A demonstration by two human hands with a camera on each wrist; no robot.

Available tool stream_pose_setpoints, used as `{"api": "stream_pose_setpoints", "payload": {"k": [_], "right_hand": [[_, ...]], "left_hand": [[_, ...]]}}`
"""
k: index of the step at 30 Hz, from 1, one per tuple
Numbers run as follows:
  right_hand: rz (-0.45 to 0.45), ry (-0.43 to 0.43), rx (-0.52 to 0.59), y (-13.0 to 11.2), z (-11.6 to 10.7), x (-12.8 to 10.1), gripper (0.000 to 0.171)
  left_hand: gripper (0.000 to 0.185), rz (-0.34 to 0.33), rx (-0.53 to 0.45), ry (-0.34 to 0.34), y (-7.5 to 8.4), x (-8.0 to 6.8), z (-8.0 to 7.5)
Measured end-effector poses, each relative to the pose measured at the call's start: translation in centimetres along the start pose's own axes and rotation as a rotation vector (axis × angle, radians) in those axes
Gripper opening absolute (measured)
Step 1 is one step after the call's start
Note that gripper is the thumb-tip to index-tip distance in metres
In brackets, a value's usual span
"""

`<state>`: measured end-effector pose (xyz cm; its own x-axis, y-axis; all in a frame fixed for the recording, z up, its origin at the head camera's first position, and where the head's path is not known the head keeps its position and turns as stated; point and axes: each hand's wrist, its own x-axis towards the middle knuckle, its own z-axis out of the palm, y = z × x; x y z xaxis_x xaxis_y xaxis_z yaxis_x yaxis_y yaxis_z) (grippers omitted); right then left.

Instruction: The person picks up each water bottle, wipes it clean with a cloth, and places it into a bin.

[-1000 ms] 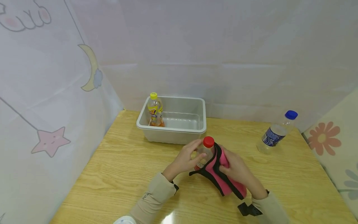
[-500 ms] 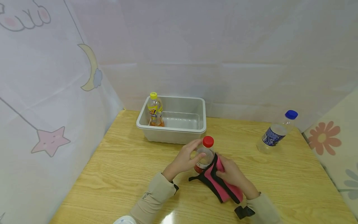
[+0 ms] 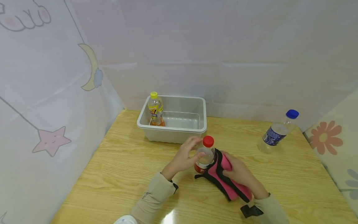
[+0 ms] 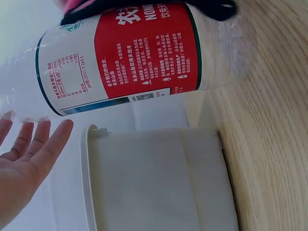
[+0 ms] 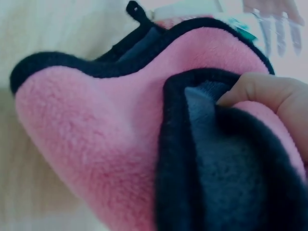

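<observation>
Pink fleece cloth (image 3: 227, 180) with black trim, gripped in the right hand (image 3: 241, 175), fingers curled round a fold and pressed against the right flank of the red-capped bottle (image 3: 205, 155). Bottle upright on the wooden worktop (image 3: 117, 174), near centre, clear body with red label low on the wall. Left hand (image 3: 184, 157) at 9 o'clock of the bottle, fingers straight and spread, tips close to the neck; contact not determinable from the wrist view, where fingers (image 4: 43, 144) lie apart from the bottle wall. Cloth trailing toward 5 o'clock from the bottle base.

Grey plastic tub (image 3: 179, 132) at 12 o'clock of the bottle, near it, standing on the worktop. Yellow-capped bottle (image 3: 155, 109) upright inside the tub, left rear corner. Blue-capped bottle (image 3: 275, 132) at 2 o'clock, well apart, tilted against the backdrop.
</observation>
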<state>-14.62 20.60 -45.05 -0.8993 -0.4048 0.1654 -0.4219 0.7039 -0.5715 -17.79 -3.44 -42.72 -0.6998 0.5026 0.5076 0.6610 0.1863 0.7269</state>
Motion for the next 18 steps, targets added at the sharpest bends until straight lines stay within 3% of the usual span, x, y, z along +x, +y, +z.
{"api": "stream_pose_setpoints", "payload": {"k": [5, 12, 18], "right_hand": [[-0.04, 0.066, -0.003, -0.5, -1.8, -0.3, 0.069], [-0.124, 0.128, -0.027, -1.6, -3.6, 0.1, 0.07], [-0.181, 0.149, -0.016, -3.0, -4.3, 0.6, 0.07]], "left_hand": [[0.043, -0.02, -0.032, -0.005, 0.3, 0.0, -0.2], [0.038, -0.002, -0.045, -0.018, 3.2, 0.2, -1.5], [0.033, 0.017, -0.045, -0.022, 3.6, 0.2, -1.7]]}}
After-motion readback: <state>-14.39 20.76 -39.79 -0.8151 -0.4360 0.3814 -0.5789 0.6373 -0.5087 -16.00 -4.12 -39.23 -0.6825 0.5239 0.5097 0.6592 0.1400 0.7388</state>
